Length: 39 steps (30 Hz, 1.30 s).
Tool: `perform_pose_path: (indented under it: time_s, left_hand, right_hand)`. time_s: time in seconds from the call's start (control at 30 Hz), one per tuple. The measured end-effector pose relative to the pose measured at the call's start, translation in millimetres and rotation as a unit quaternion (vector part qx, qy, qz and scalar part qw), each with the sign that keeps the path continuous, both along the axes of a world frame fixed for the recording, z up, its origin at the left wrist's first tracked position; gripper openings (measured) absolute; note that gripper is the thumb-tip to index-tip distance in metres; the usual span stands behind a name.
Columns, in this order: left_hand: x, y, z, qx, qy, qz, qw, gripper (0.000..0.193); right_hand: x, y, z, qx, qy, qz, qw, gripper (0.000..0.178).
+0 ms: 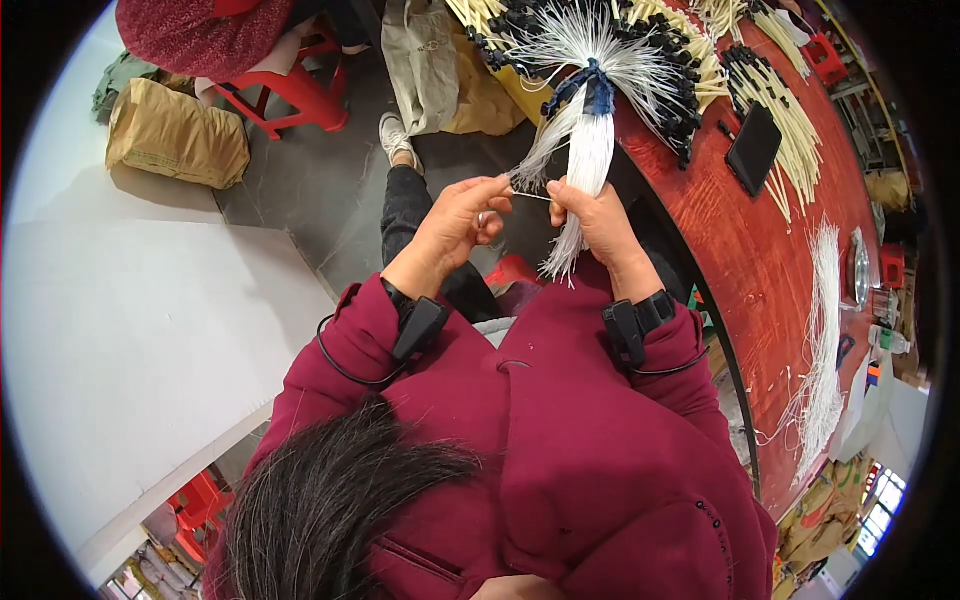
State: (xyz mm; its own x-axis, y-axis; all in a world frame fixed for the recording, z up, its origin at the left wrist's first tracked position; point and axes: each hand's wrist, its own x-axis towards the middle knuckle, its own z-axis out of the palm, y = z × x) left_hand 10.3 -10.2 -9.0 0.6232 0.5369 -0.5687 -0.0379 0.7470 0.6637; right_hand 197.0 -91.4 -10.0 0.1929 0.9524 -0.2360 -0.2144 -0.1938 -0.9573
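A thick bundle of white strands (591,150), bound with a dark blue cloth tie (578,88), hangs down over the table's near edge. My right hand (606,228) is closed around its lower part, with loose ends showing below the fist. From the right thumb and finger a single white strand (532,196) runs taut to my left hand (452,224), which pinches its other end. Greyish thin strands splay out left of the bundle, near my left fingertips. Above the tie, the white ends fan out over pale sticks with black tips (678,100).
The red table (715,235) curves along my right, bearing a black phone (754,150), more pale sticks (790,130) and a long white strand bundle (822,340). A white board (150,310) lies left. Beyond are a brown paper sack (178,135), a red stool (295,98) and another person.
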Motion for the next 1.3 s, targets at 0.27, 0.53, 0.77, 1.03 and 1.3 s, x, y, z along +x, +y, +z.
perform_pose_path:
  time_s: [0.27, 0.53, 0.77, 1.03, 1.3]
  left_hand:
    - [-3.0, 1.7, -10.0, -0.042, -0.059, -0.03, 0.997, 0.01]
    - [-10.0, 2.9, -24.2, -0.035, -0.044, -0.009, 0.998, 0.008]
    - [-10.8, 4.5, -24.1, 0.119, 0.043, -0.05, 0.991, 0.009]
    - [-10.3, -3.9, 11.2, 0.035, -0.048, 0.022, 0.998, 0.015]
    - [-8.5, -2.0, 2.3, 0.169, -0.025, -0.063, 0.983, 0.015]
  right_hand:
    - [2.0, -0.5, 4.7, 0.012, -0.021, -0.003, 1.0, 0.017]
    - [3.1, -2.0, 7.9, 0.022, -0.041, -0.015, 0.999, 0.014]
    - [4.6, -1.0, 3.5, 0.038, -0.003, -0.005, 0.999, 0.014]
    - [4.7, -2.0, 5.9, 0.032, 0.085, -0.012, 0.996, 0.012]
    - [6.2, -2.1, 6.1, 0.036, 0.091, -0.002, 0.995, 0.013]
